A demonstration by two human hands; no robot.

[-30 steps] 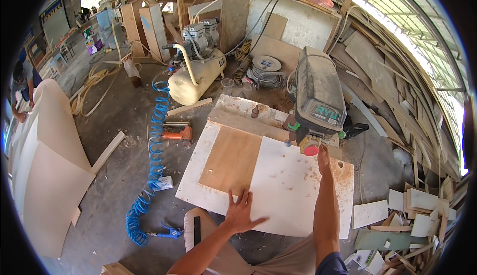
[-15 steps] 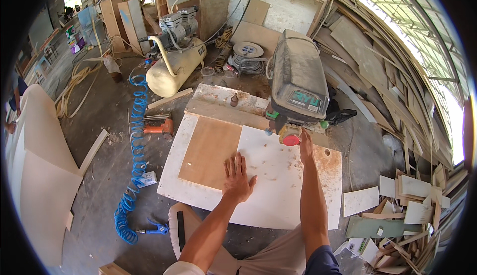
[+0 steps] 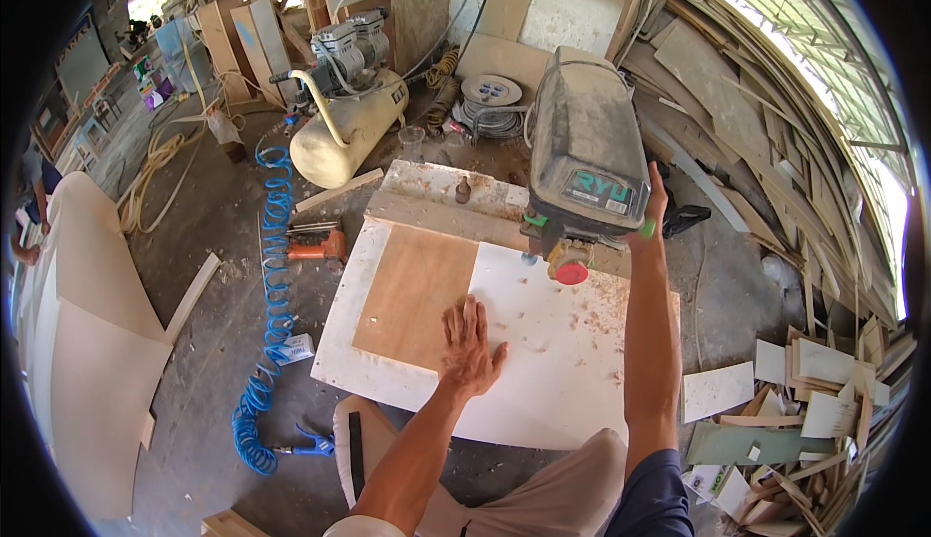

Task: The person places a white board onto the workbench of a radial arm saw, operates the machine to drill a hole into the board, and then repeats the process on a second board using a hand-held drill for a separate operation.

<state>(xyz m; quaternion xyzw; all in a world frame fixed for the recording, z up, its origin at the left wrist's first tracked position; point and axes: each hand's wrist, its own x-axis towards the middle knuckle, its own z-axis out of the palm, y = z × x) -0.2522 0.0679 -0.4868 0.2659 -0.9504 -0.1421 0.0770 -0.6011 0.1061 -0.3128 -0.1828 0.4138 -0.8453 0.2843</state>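
While the left hand [image 3: 471,355] lies flat over brown panel [image 3: 412,294] and board [image 3: 567,377], the right hand [image 3: 657,205], grip unclear, flanks the machine [image 3: 587,125].

Shows large green lettering [image 3: 598,188] and a small pale sticker [image 3: 617,207] on the dark housing of the machine [image 3: 584,125]; dark characters [image 3: 399,97] on the cream compressor tank [image 3: 335,147]; print too small to read on the white box [image 3: 298,348]; dark capitals on a white-and-green sheet [image 3: 706,482]; pale lettering on the far signboard [image 3: 83,64].
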